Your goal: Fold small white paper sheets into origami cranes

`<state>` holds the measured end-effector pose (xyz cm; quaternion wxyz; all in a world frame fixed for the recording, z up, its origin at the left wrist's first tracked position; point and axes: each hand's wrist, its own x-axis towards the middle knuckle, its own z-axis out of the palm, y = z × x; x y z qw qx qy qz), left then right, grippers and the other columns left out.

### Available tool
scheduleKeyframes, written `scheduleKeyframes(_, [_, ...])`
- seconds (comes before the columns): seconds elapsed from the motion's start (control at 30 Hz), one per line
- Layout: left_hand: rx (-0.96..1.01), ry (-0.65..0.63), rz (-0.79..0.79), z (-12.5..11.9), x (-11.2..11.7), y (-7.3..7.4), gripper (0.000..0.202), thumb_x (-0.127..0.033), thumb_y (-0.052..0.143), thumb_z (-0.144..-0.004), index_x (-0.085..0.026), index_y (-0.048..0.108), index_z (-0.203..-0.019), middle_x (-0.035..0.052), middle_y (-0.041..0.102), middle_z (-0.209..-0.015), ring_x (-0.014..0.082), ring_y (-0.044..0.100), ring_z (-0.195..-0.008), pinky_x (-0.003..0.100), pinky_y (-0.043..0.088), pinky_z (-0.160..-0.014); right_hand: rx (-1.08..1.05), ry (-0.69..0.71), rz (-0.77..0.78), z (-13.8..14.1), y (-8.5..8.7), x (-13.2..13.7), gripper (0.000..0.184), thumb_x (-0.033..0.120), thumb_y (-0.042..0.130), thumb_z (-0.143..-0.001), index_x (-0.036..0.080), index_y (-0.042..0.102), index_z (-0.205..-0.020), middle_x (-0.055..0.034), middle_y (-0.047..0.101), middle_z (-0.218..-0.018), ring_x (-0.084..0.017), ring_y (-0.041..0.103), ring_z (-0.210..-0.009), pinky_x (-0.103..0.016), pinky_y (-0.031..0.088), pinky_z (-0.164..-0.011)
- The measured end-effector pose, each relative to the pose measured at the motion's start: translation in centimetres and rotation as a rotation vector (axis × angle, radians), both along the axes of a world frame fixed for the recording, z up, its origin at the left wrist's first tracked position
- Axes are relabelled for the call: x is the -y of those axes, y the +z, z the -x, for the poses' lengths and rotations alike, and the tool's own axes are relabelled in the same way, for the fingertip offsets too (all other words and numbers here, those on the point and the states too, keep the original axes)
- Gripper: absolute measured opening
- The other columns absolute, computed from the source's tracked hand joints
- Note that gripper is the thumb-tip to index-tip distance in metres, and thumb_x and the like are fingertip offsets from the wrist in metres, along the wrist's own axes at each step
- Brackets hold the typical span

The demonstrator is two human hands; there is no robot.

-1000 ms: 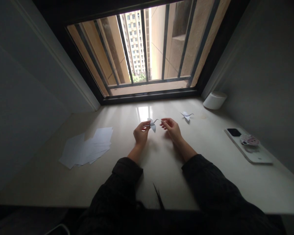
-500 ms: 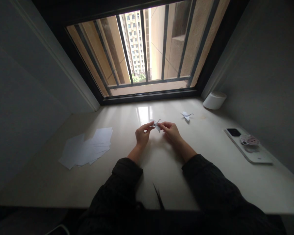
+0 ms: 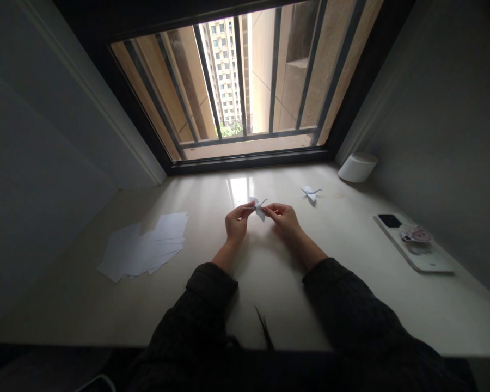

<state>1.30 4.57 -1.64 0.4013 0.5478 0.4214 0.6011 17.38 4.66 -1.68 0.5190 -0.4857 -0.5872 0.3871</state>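
"What are the hands gripping?"

"A white origami crane, pinched between the fingertips of the left hand and the right hand. The hands are close together, closed on it from either side."

"Where's the crane?"

"Held just above the pale polished countertop, roughly midway along it."

"What's around it?"

"A second origami crane sits on the counter beyond the right hand. Left of the hands lies a loose spread of white paper sheets. Dark scissors lie near the counter's front edge, between the sleeves."

"And farther right?"

"A smartphone in a white case lies there, with a white cylindrical container in the corner beneath the barred window."
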Motion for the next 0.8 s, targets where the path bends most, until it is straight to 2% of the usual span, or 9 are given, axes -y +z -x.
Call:
scheduleKeyframes(0.13, [0.020, 0.003, 0.019, 0.0, -0.1, 0.0, 0.025, -0.029, 0.071, -0.074, -0.020, 0.073, -0.097, 0.0083, 0.072, -0.102, 0.0226, 0.067, -0.099, 0.040, 0.050, -0.094, -0.030, -0.137, -0.028, -0.6, 0.0, -0.5, 0.039, 0.057, 0.068, -0.069, 0.018, 0.071, -0.078, -0.0067, 0.070, -0.075, -0.018, 0.062, -0.067, -0.031, 0.048, -0.062])
scheduleKeyframes(0.23, [0.022, -0.028, 0.024, -0.1, -0.2, 0.0, 0.022, -0.028, 0.070, -0.075, -0.020, 0.073, -0.095, 0.0082, 0.072, -0.102, 0.0222, 0.067, -0.098, 0.039, 0.049, -0.093, -0.080, -0.228, -0.076, -1.0, 0.2, -0.8, 0.040, 0.055, 0.069, -0.069, 0.020, 0.070, -0.089, -0.0056, 0.069, -0.082, -0.017, 0.061, -0.070, -0.029, 0.048, -0.062])
scheduleKeyframes(0.3, [0.016, -0.059, 0.032, -0.1, -0.2, 0.0, 0.022, -0.028, 0.069, -0.076, -0.020, 0.073, -0.096, 0.0084, 0.072, -0.102, 0.0222, 0.067, -0.098, 0.038, 0.050, -0.091, -0.074, -0.208, -0.109, -1.1, 0.4, -0.8, 0.038, 0.052, 0.069, -0.071, 0.021, 0.070, -0.094, -0.0055, 0.069, -0.087, -0.016, 0.060, -0.072, -0.029, 0.047, -0.063])
scheduleKeyframes(0.43, [-0.014, -0.087, 0.036, -0.2, -0.2, 0.0, 0.023, -0.027, 0.066, -0.077, -0.019, 0.072, -0.098, 0.0092, 0.072, -0.102, 0.0226, 0.067, -0.096, 0.038, 0.050, -0.087, -0.032, -0.163, -0.153, -1.2, 0.4, -0.9, 0.029, 0.048, 0.067, -0.075, 0.022, 0.073, -0.088, -0.0071, 0.069, -0.093, -0.018, 0.061, -0.078, -0.029, 0.047, -0.064])
scheduleKeyframes(0.8, [-0.054, -0.056, 0.021, -0.2, -0.1, 0.1, 0.021, -0.027, 0.065, -0.077, -0.020, 0.072, -0.096, 0.0082, 0.072, -0.100, 0.0216, 0.067, -0.093, 0.035, 0.051, -0.082, 0.125, -0.157, -0.217, -1.5, 0.5, -0.7, 0.028, 0.049, 0.064, -0.078, 0.023, 0.073, -0.084, -0.0060, 0.067, -0.088, -0.018, 0.060, -0.076, -0.029, 0.046, -0.060])
